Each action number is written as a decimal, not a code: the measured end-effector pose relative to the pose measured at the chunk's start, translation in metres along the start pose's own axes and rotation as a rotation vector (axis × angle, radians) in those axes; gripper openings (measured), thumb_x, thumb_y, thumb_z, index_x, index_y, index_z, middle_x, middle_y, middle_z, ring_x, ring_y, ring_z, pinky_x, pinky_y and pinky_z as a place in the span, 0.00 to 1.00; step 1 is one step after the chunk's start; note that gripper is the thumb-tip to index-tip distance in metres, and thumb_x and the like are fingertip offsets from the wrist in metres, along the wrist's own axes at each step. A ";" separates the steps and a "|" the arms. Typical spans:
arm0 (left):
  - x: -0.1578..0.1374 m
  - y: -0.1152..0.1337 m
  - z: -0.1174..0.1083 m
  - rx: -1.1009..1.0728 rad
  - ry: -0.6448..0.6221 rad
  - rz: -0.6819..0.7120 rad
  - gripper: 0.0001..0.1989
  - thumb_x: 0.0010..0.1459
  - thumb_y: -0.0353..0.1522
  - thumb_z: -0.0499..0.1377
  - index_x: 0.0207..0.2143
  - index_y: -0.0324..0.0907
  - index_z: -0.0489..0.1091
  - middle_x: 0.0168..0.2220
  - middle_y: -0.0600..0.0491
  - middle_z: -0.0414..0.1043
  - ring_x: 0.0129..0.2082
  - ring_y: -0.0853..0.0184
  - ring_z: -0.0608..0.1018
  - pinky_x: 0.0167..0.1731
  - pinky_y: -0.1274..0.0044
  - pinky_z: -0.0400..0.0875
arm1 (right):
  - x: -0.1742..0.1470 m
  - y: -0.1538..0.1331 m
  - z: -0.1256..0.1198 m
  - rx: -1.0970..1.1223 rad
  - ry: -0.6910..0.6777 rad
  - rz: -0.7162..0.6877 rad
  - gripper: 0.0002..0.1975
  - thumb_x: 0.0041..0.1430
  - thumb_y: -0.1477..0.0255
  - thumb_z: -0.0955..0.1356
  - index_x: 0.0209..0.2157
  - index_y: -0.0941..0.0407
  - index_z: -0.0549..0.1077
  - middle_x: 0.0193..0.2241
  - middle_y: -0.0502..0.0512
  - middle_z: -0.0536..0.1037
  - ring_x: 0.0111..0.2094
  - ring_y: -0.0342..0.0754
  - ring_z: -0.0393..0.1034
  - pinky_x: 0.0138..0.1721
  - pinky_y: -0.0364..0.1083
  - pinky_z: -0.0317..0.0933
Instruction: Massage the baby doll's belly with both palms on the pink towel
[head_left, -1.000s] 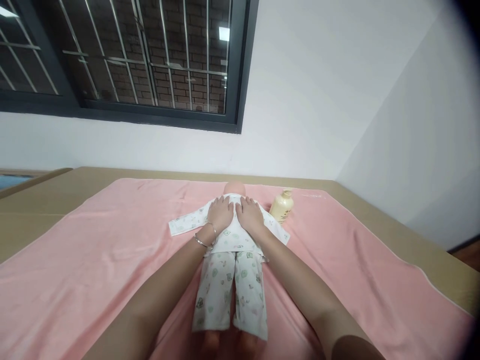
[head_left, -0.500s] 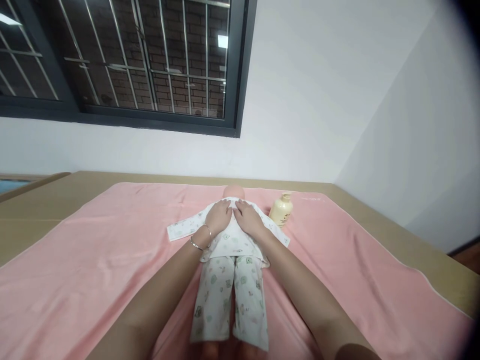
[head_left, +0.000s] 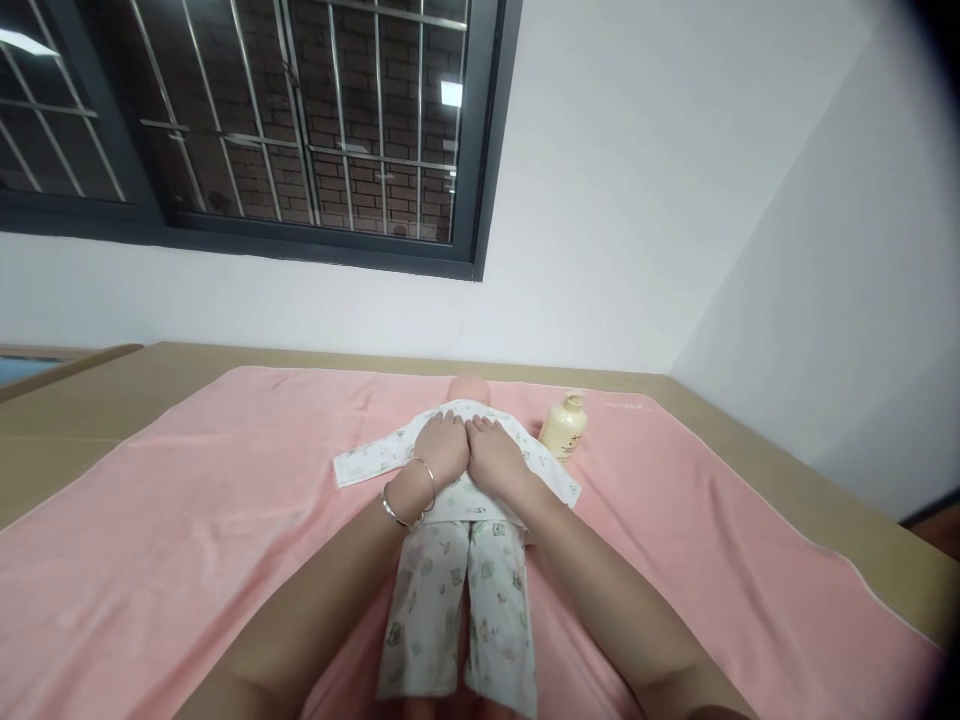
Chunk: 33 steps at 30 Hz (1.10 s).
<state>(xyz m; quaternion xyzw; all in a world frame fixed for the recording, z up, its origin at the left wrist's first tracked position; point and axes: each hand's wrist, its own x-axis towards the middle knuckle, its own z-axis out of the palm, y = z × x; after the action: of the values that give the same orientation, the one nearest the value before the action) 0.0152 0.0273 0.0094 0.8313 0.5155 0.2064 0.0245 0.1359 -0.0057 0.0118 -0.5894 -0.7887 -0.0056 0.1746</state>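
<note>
White and sprinkled with small printed motifs, in a shirt [head_left: 465, 500] and trousers [head_left: 495, 605] worn by the doll [head_left: 466, 512]. Lies lengthwise on the pink blanket [head_left: 712, 570], apparently face down, with head at the far end and sleeves spread out to both sides. Covered on the upper back by left hand [head_left: 442, 446] and right hand [head_left: 495, 456], set side by side and meeting at the inner edges. In grip, bunched, with fingers drawn close and bent downward; impossible to tell from above whether pinching cloth or merely pressing, with palms and fingertips hidden underneath.

As for progress, already dressed, already laid out straight, already under both hands. To judge by that, well past setting out and in the middle of handling. Hard to say how much is left, with no sign of an end point on view.

Close by on the right, just past the sleeve, set near a pale yellow bottle [head_left: 564, 428], untouched by either hand. On the left wrist, ringed by a silvery bracelet [head_left: 399, 512]. Under the blanket, supported by a tan bench [head_left: 112, 410]. Behind, bounded by a white wall [head_left: 622, 200] and a barred window [head_left: 480, 255].
</note>
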 end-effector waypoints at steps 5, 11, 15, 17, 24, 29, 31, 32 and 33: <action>0.017 -0.035 0.016 -0.256 0.066 0.052 0.22 0.66 0.37 0.46 0.57 0.38 0.65 0.61 0.44 0.65 0.61 0.60 0.66 0.62 0.69 0.56 | 0.017 0.036 0.006 0.227 -0.010 0.077 0.26 0.70 0.62 0.53 0.63 0.59 0.61 0.65 0.61 0.58 0.67 0.53 0.48 0.65 0.54 0.39; 0.017 -0.033 0.015 -0.071 0.015 -0.101 0.24 0.67 0.41 0.44 0.57 0.35 0.64 0.58 0.39 0.67 0.60 0.54 0.67 0.59 0.64 0.58 | 0.023 0.053 0.012 0.200 -0.039 0.233 0.29 0.71 0.59 0.50 0.64 0.60 0.58 0.66 0.65 0.55 0.68 0.56 0.44 0.64 0.60 0.34; 0.006 -0.009 -0.002 0.056 -0.005 -0.072 0.21 0.67 0.35 0.44 0.52 0.32 0.67 0.51 0.35 0.71 0.54 0.52 0.71 0.55 0.63 0.62 | 0.010 0.021 -0.001 0.039 0.003 0.215 0.24 0.69 0.69 0.52 0.56 0.63 0.68 0.57 0.69 0.69 0.60 0.57 0.60 0.61 0.57 0.43; 0.002 -0.001 -0.011 0.032 -0.007 0.066 0.17 0.65 0.32 0.46 0.49 0.36 0.69 0.51 0.39 0.72 0.53 0.54 0.72 0.55 0.65 0.62 | 0.003 0.004 -0.009 0.013 0.015 0.135 0.20 0.67 0.73 0.55 0.51 0.62 0.72 0.50 0.67 0.75 0.54 0.55 0.66 0.60 0.53 0.45; 0.011 -0.015 -0.001 -0.175 0.054 0.071 0.17 0.64 0.33 0.49 0.51 0.37 0.70 0.55 0.43 0.71 0.56 0.59 0.71 0.58 0.70 0.61 | 0.009 0.014 -0.006 0.153 0.043 0.137 0.19 0.68 0.69 0.55 0.49 0.59 0.72 0.53 0.63 0.72 0.54 0.53 0.65 0.55 0.48 0.52; 0.016 -0.030 0.019 -0.209 0.138 -0.088 0.24 0.64 0.42 0.51 0.54 0.35 0.68 0.57 0.41 0.69 0.57 0.56 0.70 0.59 0.68 0.61 | 0.023 0.040 0.018 0.237 0.073 0.177 0.23 0.68 0.61 0.56 0.53 0.62 0.68 0.58 0.66 0.67 0.60 0.55 0.59 0.59 0.49 0.49; 0.016 -0.030 0.021 -0.193 0.153 -0.074 0.23 0.64 0.42 0.50 0.52 0.35 0.69 0.56 0.41 0.70 0.56 0.55 0.71 0.58 0.67 0.61 | 0.024 0.042 0.024 0.229 0.112 0.173 0.23 0.68 0.61 0.56 0.52 0.61 0.69 0.58 0.66 0.68 0.59 0.55 0.59 0.59 0.50 0.49; 0.016 -0.030 0.021 -0.187 0.158 -0.065 0.22 0.64 0.42 0.50 0.51 0.36 0.69 0.55 0.41 0.71 0.55 0.55 0.72 0.57 0.67 0.62 | 0.023 0.042 0.025 0.223 0.130 0.169 0.22 0.68 0.62 0.56 0.52 0.61 0.69 0.58 0.66 0.68 0.59 0.56 0.59 0.59 0.50 0.49; 0.015 -0.030 0.021 -0.183 0.162 -0.058 0.22 0.64 0.42 0.50 0.50 0.36 0.70 0.53 0.42 0.72 0.54 0.55 0.73 0.57 0.67 0.63 | 0.023 0.042 0.027 0.219 0.141 0.164 0.22 0.68 0.62 0.56 0.51 0.61 0.69 0.58 0.65 0.68 0.59 0.56 0.59 0.59 0.51 0.49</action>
<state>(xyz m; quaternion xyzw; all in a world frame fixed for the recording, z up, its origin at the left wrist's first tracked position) 0.0036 0.0582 -0.0128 0.7911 0.5186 0.3180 0.0645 0.1624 0.0342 -0.0149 -0.6275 -0.7195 0.0532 0.2927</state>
